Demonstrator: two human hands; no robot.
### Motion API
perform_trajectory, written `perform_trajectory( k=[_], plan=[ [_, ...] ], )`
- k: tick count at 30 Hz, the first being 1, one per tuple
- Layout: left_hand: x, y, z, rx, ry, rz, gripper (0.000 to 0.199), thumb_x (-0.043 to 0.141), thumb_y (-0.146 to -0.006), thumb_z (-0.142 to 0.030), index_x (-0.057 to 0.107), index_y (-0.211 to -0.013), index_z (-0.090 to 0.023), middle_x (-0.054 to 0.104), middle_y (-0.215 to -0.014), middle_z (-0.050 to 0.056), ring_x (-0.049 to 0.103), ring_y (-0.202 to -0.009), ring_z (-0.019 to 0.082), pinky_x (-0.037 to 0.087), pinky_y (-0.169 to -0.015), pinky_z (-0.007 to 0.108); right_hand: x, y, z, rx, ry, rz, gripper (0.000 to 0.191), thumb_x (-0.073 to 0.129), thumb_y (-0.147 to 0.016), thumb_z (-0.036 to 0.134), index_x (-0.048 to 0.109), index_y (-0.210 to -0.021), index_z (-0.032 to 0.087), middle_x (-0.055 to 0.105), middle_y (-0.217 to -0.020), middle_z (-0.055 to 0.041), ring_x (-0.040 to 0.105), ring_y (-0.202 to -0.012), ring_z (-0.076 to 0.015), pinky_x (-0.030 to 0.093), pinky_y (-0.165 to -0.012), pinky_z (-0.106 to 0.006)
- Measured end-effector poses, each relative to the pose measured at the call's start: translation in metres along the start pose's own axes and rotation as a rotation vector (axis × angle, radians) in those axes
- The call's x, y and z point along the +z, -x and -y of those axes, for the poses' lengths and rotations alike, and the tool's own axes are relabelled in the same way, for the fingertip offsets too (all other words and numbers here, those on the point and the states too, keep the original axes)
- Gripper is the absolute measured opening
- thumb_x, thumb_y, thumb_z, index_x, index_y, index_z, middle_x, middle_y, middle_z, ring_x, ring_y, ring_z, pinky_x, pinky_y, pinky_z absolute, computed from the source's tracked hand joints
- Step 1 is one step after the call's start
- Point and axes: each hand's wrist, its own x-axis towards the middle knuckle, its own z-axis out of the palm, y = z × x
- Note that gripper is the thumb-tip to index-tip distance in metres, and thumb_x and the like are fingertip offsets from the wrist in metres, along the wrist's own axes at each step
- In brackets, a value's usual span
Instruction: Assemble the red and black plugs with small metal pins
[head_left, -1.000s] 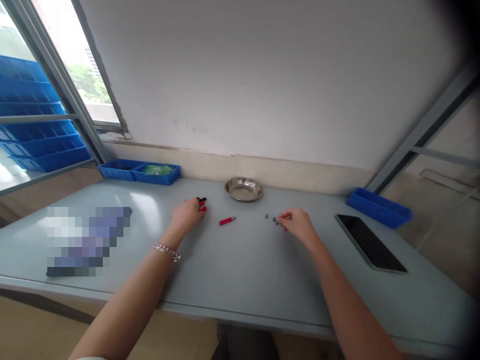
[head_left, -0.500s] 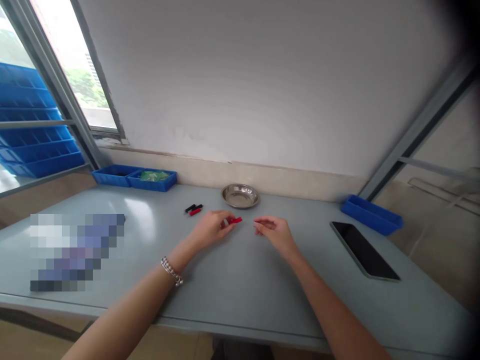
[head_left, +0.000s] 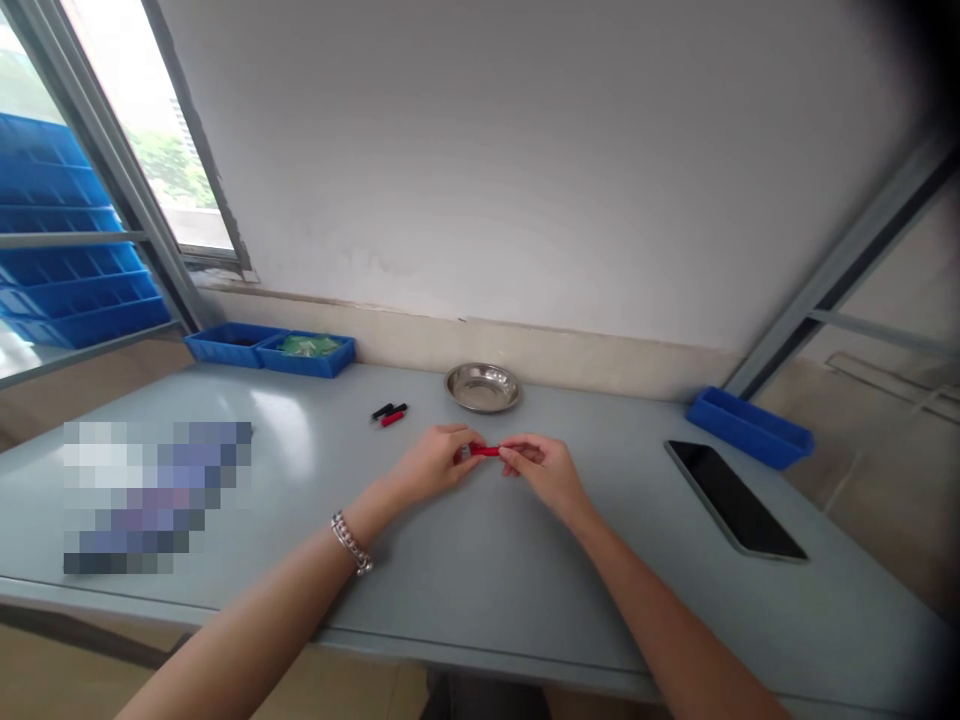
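Note:
A small red piece (head_left: pixel 489 451) spans the gap between my two hands, in front of the round metal dish (head_left: pixel 482 387). My left hand (head_left: pixel 442 460), with a beaded bracelet at the wrist, pinches its left end. The fingertips of my right hand (head_left: pixel 541 468) are closed on its right end. Behind and to the left of my left hand lie a red piece (head_left: pixel 393 419) and black pieces (head_left: pixel 383 411) of similar size, close together on the grey table (head_left: pixel 465 580).
Two blue bins (head_left: pixel 234 347) stand at the back left, one holding green-and-white material (head_left: pixel 309 346). A black-screened device (head_left: pixel 735 500) lies at the right, near a blue tray (head_left: pixel 750 428). A pixelated item (head_left: pixel 157 500) lies at the left. Blue bins are stacked on the left shelf.
My right hand has moved left and now grips the right end of the red piece, which only my left hand was seen holding before. The view has shifted slightly.

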Motion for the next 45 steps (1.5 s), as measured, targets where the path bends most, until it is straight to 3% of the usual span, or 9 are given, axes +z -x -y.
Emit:
perform_trajectory(
  k=[12, 20, 25, 30, 36, 41, 45],
  plan=[
    [0.003, 0.001, 0.001, 0.042, 0.019, -0.060, 0.019, 0.048, -0.079, -0.029, 0.060, -0.088, -0.017, 0.059, -0.073, 0.001, 0.048, -0.056, 0.008, 0.037, -0.055, 0.019, 0.000, 0.003, 0.001, 0.006, -0.006, -0.006, 0.026, 0.065, -0.060, 0.034, 0.062, -0.077, 0.014, 0.063, -0.062, -0.0029, 0.059, -0.055, -0.0148, 0.047, -0.057, -0.028],
    [0.003, 0.001, 0.001, 0.052, 0.011, -0.067, 0.019, 0.048, -0.080, -0.028, 0.061, -0.087, -0.017, 0.059, -0.071, 0.001, 0.047, -0.055, 0.008, 0.038, -0.055, 0.019, -0.001, 0.003, -0.003, -0.160, 0.295, -0.042, 0.028, 0.052, -0.072, 0.043, 0.060, -0.068, 0.016, 0.058, -0.056, -0.0014, 0.051, -0.050, -0.0118, 0.040, -0.051, -0.023],
    [0.004, 0.001, 0.003, 0.069, 0.017, -0.052, 0.019, 0.047, -0.080, -0.028, 0.060, -0.090, -0.018, 0.060, -0.075, 0.001, 0.049, -0.059, 0.009, 0.039, -0.057, 0.020, -0.005, 0.006, 0.003, -0.233, 0.497, 0.037, 0.038, 0.039, -0.079, 0.046, 0.050, -0.056, 0.017, 0.050, -0.048, 0.0017, 0.044, -0.046, -0.0094, 0.035, -0.050, -0.021],
    [0.002, 0.001, 0.003, 0.059, 0.014, -0.065, 0.016, 0.048, -0.080, -0.027, 0.059, -0.087, -0.017, 0.058, -0.073, 0.001, 0.048, -0.059, 0.009, 0.038, -0.056, 0.020, -0.008, 0.007, 0.006, -0.262, 0.561, 0.144, 0.028, 0.041, -0.080, 0.042, 0.049, -0.065, 0.019, 0.050, -0.053, 0.0028, 0.041, -0.048, -0.0093, 0.032, -0.048, -0.020],
    [0.002, 0.001, 0.000, 0.079, 0.022, -0.067, 0.016, 0.047, -0.080, -0.026, 0.059, -0.087, -0.017, 0.058, -0.075, 0.002, 0.048, -0.060, 0.009, 0.038, -0.057, 0.020, -0.010, 0.005, 0.005, -0.248, 0.644, 0.145, 0.038, 0.032, -0.083, 0.044, 0.045, -0.059, 0.019, 0.047, -0.050, 0.0018, 0.042, -0.049, -0.0102, 0.032, -0.051, -0.022],
    [0.003, 0.001, 0.002, 0.061, 0.021, -0.079, 0.017, 0.048, -0.080, -0.028, 0.058, -0.087, -0.017, 0.058, -0.075, 0.001, 0.047, -0.057, 0.008, 0.037, -0.055, 0.020, -0.010, 0.006, 0.008, -0.253, 0.588, 0.103, 0.025, 0.044, -0.078, 0.044, 0.050, -0.078, 0.020, 0.052, -0.059, 0.0029, 0.043, -0.052, -0.0100, 0.034, -0.052, -0.021],
    [0.004, 0.001, 0.003, 0.057, 0.024, -0.077, 0.016, 0.049, -0.079, -0.027, 0.059, -0.087, -0.017, 0.058, -0.072, 0.001, 0.045, -0.054, 0.007, 0.037, -0.054, 0.020, -0.011, 0.005, 0.006, -0.296, 0.657, 0.110, 0.035, 0.032, -0.083, 0.043, 0.046, -0.062, 0.019, 0.045, -0.052, 0.0026, 0.038, -0.050, -0.0100, 0.031, -0.051, -0.022]
  ],
)
